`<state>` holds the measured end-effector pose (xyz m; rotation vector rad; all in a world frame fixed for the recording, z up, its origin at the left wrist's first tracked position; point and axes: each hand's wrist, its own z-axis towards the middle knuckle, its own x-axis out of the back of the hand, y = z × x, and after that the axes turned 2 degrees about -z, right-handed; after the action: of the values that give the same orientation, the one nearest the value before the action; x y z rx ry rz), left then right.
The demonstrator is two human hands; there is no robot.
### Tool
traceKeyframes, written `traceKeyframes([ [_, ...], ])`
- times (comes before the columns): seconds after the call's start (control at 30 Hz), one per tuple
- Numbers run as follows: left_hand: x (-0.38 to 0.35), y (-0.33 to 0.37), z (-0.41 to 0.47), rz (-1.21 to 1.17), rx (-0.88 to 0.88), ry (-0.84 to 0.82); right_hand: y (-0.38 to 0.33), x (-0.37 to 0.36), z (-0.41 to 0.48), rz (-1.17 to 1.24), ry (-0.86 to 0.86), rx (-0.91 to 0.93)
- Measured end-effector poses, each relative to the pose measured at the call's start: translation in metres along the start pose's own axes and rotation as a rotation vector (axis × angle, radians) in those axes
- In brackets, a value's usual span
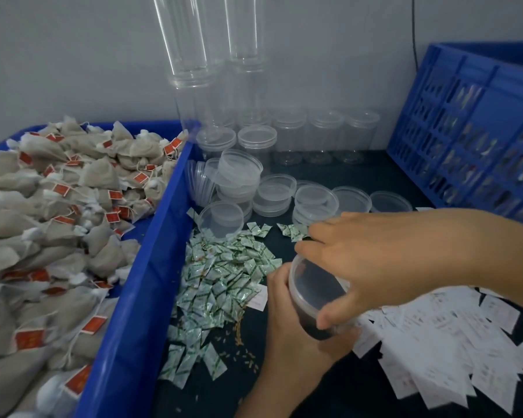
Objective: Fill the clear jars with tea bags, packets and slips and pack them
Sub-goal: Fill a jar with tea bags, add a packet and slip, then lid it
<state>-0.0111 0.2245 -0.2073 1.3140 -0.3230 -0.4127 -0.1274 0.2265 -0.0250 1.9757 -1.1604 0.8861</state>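
Tilted clear jar (314, 289) sits low centre over the table (329, 390). Left hand (287, 324) wraps its body from 7 o'clock. Right hand (384, 260) curls over its rim from 2 o'clock. Packets (221, 276) at 9 o'clock, slips (453, 342) at 4, lids (274, 191) at 12.

L hand (286, 315) curled in grip, low; R hand (384, 263) above, fingers spread, thumb prob. pressing.

Clear jar (317, 294) tilted, gripped by both hands: left hand (284, 327) round its body, right hand (384, 257) over the rim. Beige tea bags (58, 191) with red tags heaped far left. Green-white packets (221, 276) scattered mid-worktop (329, 387). White slips (453, 336) piled right. Empty lidded jars (326, 134) upright at back, loose lids (274, 188) in front.
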Motion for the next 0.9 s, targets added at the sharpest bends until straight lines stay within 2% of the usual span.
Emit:
traceKeyframes([
  [0.2,0.001,0.006,-0.005,0.121,-0.068,0.068,-0.001,0.002,0.003,-0.067,0.008,0.173],
  [0.33,0.008,0.008,0.003,0.263,-0.132,0.067,-0.006,-0.007,0.002,-0.121,0.078,0.330],
  [0.4,0.009,0.009,0.003,0.295,-0.118,0.057,-0.005,-0.010,-0.003,0.019,0.051,0.280],
  [0.47,0.010,0.008,0.003,0.226,-0.078,0.015,-0.008,-0.008,-0.009,0.137,0.094,0.099],
  [0.53,0.011,0.002,0.002,0.136,-0.057,-0.040,-0.009,-0.010,-0.009,0.022,0.179,-0.016],
  [0.6,0.011,0.005,0.001,0.142,-0.059,-0.048,-0.006,-0.008,-0.008,-0.004,0.142,-0.034],
  [0.73,0.008,0.007,-0.003,0.187,-0.022,-0.001,0.001,0.012,-0.011,0.073,-0.052,0.197],
  [0.8,0.009,0.009,-0.003,0.174,-0.010,-0.002,-0.002,0.015,-0.013,0.080,-0.029,0.104],
  [0.9,0.011,0.008,-0.003,0.139,-0.006,-0.051,-0.011,0.014,-0.006,-0.029,0.120,-0.100],
])
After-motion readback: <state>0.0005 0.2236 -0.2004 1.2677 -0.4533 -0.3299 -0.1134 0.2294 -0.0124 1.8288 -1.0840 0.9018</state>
